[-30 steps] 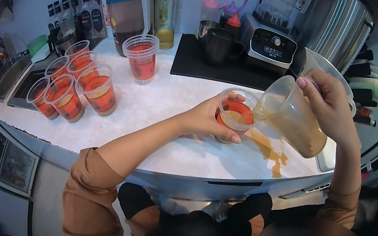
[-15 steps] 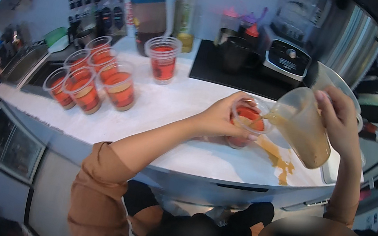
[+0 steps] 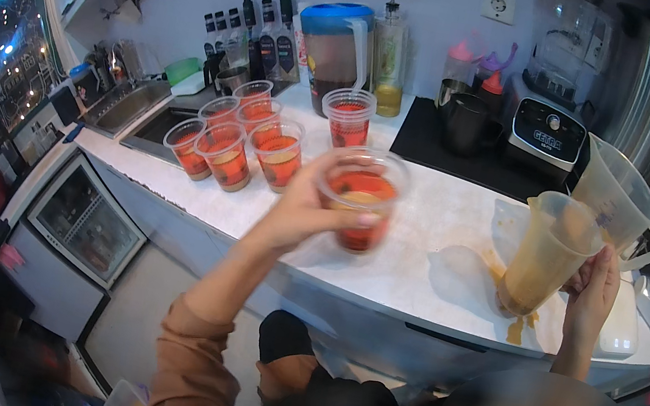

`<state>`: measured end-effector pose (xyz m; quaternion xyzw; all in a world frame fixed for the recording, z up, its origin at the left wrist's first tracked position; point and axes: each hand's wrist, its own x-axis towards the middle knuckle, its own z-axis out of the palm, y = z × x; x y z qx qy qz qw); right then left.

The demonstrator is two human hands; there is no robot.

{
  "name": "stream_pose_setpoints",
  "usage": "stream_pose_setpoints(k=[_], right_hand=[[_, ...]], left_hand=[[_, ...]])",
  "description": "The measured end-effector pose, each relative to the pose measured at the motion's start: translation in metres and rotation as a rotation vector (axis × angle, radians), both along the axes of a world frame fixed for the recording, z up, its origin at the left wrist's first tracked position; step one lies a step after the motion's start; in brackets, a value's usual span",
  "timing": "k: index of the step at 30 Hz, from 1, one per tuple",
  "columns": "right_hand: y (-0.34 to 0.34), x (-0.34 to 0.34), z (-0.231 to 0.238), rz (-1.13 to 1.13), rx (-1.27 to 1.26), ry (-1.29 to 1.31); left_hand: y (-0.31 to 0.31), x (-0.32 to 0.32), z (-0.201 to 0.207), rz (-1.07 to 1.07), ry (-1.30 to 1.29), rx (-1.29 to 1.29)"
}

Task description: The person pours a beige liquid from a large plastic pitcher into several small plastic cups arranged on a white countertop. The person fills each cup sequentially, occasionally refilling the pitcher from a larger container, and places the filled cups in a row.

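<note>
Fingers curled, the left hand [image 3: 302, 210] holds a clear, red-banded plastic cup [image 3: 370, 192] over a white countertop [image 3: 442, 214]. The right hand [image 3: 593, 287], fingers closed, grips a translucent, tapered plastic pitcher [image 3: 543, 261] of brown liquid beside a brown spill [image 3: 521, 330].

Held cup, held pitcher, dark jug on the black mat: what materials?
Held cup: probably thin plastic, clear and glossy; see-through wall, shiny rim.
Held pitcher: likely plastic, translucent, cloudy; brown residue visible on or through the wall.
Dark jug on the black mat: opaque, fairly dull; coated metal or plastic, can't tell.
</note>
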<state>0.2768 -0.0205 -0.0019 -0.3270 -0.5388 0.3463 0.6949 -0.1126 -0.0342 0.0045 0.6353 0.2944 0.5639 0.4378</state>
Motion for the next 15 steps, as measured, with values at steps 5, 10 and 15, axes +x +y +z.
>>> stream_pose_setpoints(k=[5, 10, 15], right_hand=[[0.005, 0.026, -0.039, -0.028, 0.045, 0.082], [0.004, 0.043, -0.057, -0.020, 0.063, 0.214], [-0.005, 0.036, -0.057, -0.144, 0.072, 0.324]], left_hand=[[-0.004, -0.059, 0.062, 0.156, 0.024, -0.123], [0.041, -0.088, 0.140, 0.524, 0.064, 0.048], [0.114, -0.107, 0.152, 0.787, 0.088, 0.107]])
